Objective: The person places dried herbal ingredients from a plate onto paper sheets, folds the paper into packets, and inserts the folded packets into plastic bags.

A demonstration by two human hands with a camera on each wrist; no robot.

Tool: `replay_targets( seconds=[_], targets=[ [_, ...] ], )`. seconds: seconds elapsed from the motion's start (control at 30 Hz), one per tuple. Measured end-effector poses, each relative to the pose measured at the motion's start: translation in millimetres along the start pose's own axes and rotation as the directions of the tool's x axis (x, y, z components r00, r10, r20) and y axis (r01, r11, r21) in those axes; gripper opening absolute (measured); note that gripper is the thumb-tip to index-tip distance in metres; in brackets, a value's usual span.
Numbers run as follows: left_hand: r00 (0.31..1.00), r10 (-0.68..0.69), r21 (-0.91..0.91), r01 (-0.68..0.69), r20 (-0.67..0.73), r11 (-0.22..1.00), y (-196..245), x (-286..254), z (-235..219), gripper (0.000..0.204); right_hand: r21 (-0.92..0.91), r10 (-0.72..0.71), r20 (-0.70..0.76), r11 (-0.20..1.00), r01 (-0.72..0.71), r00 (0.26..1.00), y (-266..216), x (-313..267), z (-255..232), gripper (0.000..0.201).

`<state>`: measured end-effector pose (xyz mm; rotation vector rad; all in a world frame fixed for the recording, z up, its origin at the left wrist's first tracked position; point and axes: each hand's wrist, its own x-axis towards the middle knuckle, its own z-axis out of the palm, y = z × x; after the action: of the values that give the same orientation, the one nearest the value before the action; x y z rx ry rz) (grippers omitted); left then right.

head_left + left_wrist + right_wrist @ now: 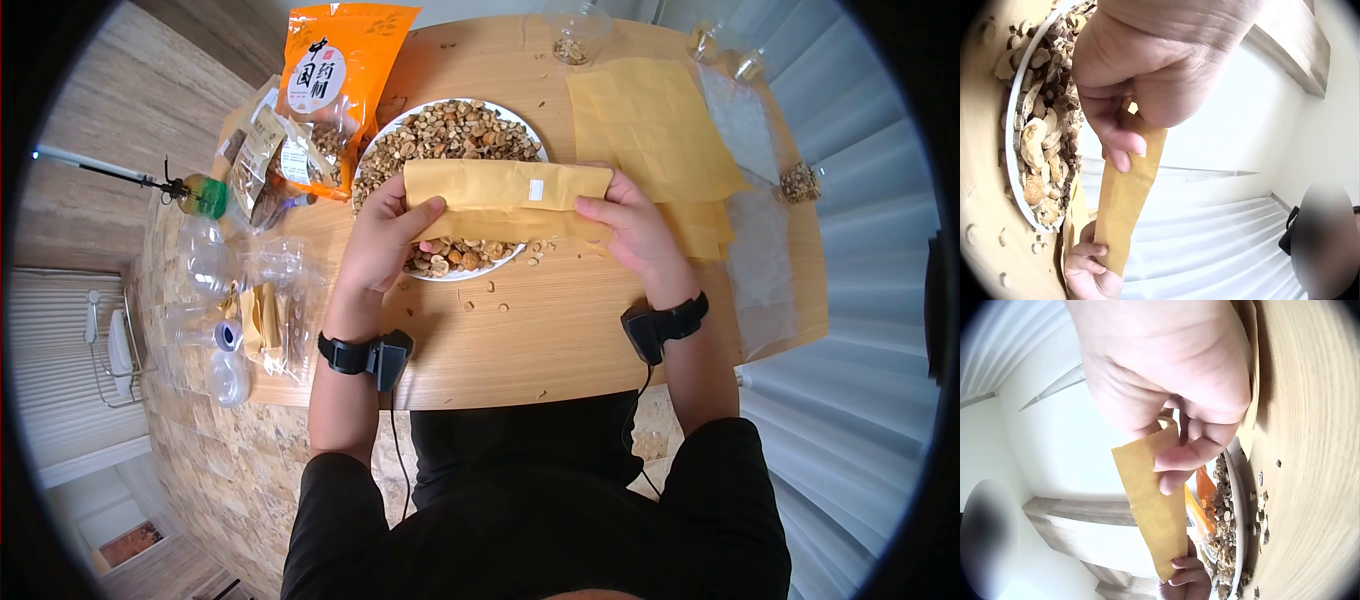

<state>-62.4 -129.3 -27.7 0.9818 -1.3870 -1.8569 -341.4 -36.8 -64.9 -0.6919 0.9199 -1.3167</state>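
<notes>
Left hand (1154,69) and right hand (1175,381) pinch a folded, probably paper packet (480,184) between their fingers (1191,455).

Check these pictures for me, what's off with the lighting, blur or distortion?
Head view: strong fisheye, table edge bowed, black corners. Left wrist view: pale background washed out, blurred oval at lower right. Right wrist view: background bright too, similar oval at lower left, soft shadow beside the yellow paper at upper right.

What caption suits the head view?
Left hand and right hand pinching folded kraft paper over a white plate of dried pieces.
</notes>
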Motion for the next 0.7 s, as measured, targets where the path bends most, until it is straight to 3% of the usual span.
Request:
replay_targets(
  seconds=[0.03, 0.2, 0.27, 0.3, 0.37, 0.4, 0.47, 0.57, 0.63, 0.67, 0.7],
  targets=[
    [1.000, 0.004, -0.061, -0.003, 0.017, 0.998, -1, 0, -1, 0.022, 0.017, 0.074, -0.002, 0.997, -0.074, 0.997, 1, 0, -5, 0.028],
    [1.000, -0.024, -0.200, 0.027, 0.014, 0.980, -5, 4, -7, 0.020, 0.097, 0.028, 0.033, 0.995, -0.031, 0.999, 2, 1, -9, 0.023],
    [0.997, -0.073, -0.382, 0.075, 0.019, 0.921, 1, 4, -7, 0.020, 0.131, 0.018, 0.041, 0.991, -0.023, 0.999, 1, 1, -10, 0.021],
    [0.997, -0.073, -0.381, 0.075, 0.019, 0.921, 3, 4, -6, 0.020, 0.143, 0.006, 0.086, 0.990, -0.018, 0.996, -1, 1, -8, 0.019],
    [0.996, -0.043, -0.443, 0.075, 0.083, 0.894, 6, 4, -4, 0.021, 0.155, -0.006, 0.131, 0.988, -0.014, 0.991, -5, 1, -4, 0.018],
    [0.996, -0.043, -0.443, 0.075, 0.083, 0.894, 6, 4, -4, 0.021, 0.145, -0.036, 0.156, 0.989, 0.013, 0.987, -7, -1, 0, 0.018],
    [1.000, 0.002, -0.268, 0.004, 0.023, 0.963, 3, 4, -6, 0.016, 0.135, -0.064, 0.183, 0.990, 0.040, 0.981, -13, -3, 6, 0.020],
    [0.998, 0.049, -0.164, -0.056, -0.050, 0.985, -1, 3, -5, 0.017, 0.220, -0.052, 0.251, 0.975, -0.004, 0.967, -19, -4, 9, 0.021],
    [0.998, 0.042, -0.169, -0.048, -0.039, 0.984, 0, 2, -6, 0.019, 0.280, 0.064, 0.274, 0.949, -0.143, 0.960, -19, -4, 2, 0.022],
    [0.999, 0.035, -0.174, -0.039, -0.026, 0.984, 0, 2, -7, 0.022, 0.279, 0.064, 0.276, 0.949, -0.144, 0.959, -17, -5, 2, 0.022],
    [0.999, 0.036, -0.174, -0.040, -0.027, 0.984, -1, 3, -7, 0.022, 0.061, 0.108, 0.268, 0.990, -0.129, 0.957, -14, -6, 3, 0.025]
  ],
)
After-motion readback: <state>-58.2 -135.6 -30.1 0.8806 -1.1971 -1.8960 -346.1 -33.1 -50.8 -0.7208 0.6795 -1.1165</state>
